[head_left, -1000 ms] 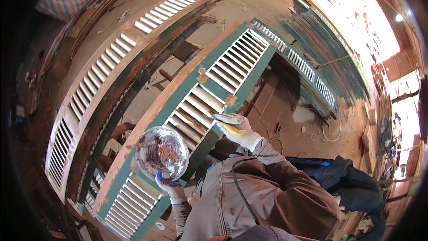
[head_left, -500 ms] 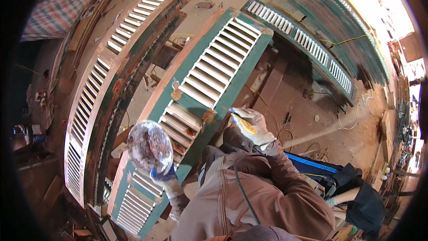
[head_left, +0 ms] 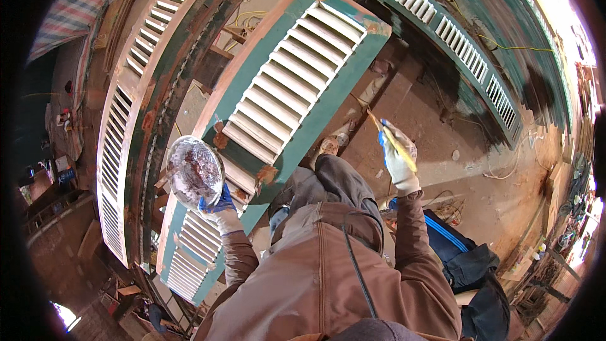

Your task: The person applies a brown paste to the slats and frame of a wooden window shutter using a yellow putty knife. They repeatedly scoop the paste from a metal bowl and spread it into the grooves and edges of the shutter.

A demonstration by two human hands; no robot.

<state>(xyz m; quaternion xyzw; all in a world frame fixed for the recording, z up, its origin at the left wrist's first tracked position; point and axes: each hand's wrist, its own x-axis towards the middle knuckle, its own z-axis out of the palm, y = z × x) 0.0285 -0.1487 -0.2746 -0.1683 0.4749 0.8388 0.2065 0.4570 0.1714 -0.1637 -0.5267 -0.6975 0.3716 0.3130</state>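
My left hand (head_left: 218,204), in a blue and white glove, is closed on the edge of a round metal bowl (head_left: 213,184). Reddish-brown paste (head_left: 191,167) coats the inside of the bowl, which is held over the left side of a green louvred shutter (head_left: 349,76). The shutter has pale slats and several brown filled patches on its frame. In a white glove, my right hand (head_left: 399,167) grips a slim yellow-handled tool (head_left: 402,149), thin tip pointing up and left, held right of the shutter and apart from it. What kind of tool it is I cannot make out.
Another louvred shutter (head_left: 126,77) stands along the left, over a stack of boards. Beyond, a narrow green shutter (head_left: 428,24) leans by stacked green panels (head_left: 536,82). Yellow cord (head_left: 252,17) lies on the ground behind. Dark cloth with blue stripes (head_left: 454,240) lies at right.
My right hand has moved right, away from the shutter, with the tool turned more upright. The bowl has shifted slightly left and up in view. The whole view has also shifted.
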